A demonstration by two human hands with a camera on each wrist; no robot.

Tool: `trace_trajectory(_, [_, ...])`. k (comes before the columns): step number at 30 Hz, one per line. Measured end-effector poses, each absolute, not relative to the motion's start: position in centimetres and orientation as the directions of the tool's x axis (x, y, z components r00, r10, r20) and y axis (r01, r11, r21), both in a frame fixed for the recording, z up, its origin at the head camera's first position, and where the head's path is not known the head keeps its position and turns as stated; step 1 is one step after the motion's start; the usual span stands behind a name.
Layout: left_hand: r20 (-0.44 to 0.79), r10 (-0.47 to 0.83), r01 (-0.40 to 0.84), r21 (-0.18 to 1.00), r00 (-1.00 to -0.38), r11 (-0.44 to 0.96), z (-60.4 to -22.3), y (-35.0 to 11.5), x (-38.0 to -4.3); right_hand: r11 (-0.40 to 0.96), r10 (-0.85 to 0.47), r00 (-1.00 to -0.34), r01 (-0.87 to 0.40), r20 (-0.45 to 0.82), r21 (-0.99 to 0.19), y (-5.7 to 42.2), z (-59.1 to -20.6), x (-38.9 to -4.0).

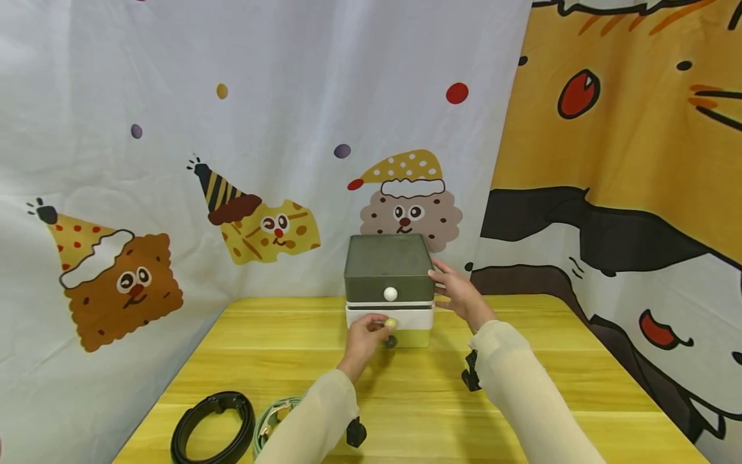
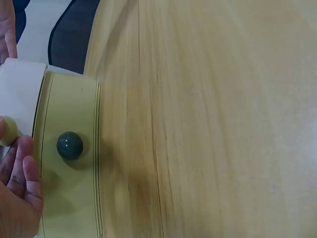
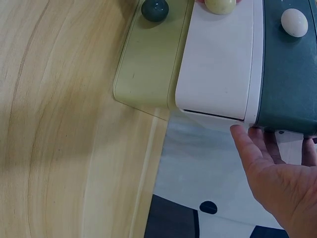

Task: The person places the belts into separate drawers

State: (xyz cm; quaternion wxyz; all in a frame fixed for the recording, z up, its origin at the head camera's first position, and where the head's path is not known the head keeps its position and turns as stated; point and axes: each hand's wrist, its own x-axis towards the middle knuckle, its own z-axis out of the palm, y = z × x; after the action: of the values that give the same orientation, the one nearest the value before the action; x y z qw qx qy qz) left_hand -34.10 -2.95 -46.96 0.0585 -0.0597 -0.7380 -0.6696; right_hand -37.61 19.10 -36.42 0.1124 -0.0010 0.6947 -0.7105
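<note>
A small three-drawer box (image 1: 388,254) stands at the far side of the wooden table. Its top drawer is dark green with a white knob (image 3: 294,23). The middle drawer (image 3: 218,64) is white and juts out a little past the rest. My left hand (image 1: 362,338) pinches that drawer's pale yellow knob (image 1: 391,323) between thumb and fingers. Below sits a yellow-green drawer (image 2: 54,198) with a dark green knob (image 2: 70,146). With fingers extended, my right hand (image 1: 458,293) steadies the box's right side, fingertips at the dark green and white levels.
On the near left of the table (image 1: 266,328) lie a coiled black belt (image 1: 247,419) and a coiled light green strap (image 1: 261,425) with a gold-coloured buckle, partly behind my left sleeve. A printed cartoon curtain (image 1: 278,129) hangs right behind the box.
</note>
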Motion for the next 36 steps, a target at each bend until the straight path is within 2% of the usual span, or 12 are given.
trace_trajectory(17, [0.167,0.068,0.172,0.983,-0.984,0.069,-46.4,-3.4,-31.8,0.001,-0.157,-0.974,0.165,-0.164,-0.986,19.5,-36.5,-37.6])
trace_trajectory(36, [0.177,0.073,0.179,0.984,-0.982,0.021,-46.9,-3.4,-30.0,0.014,-0.153,-0.975,0.162,-0.163,-0.987,19.2,-36.5,-37.8])
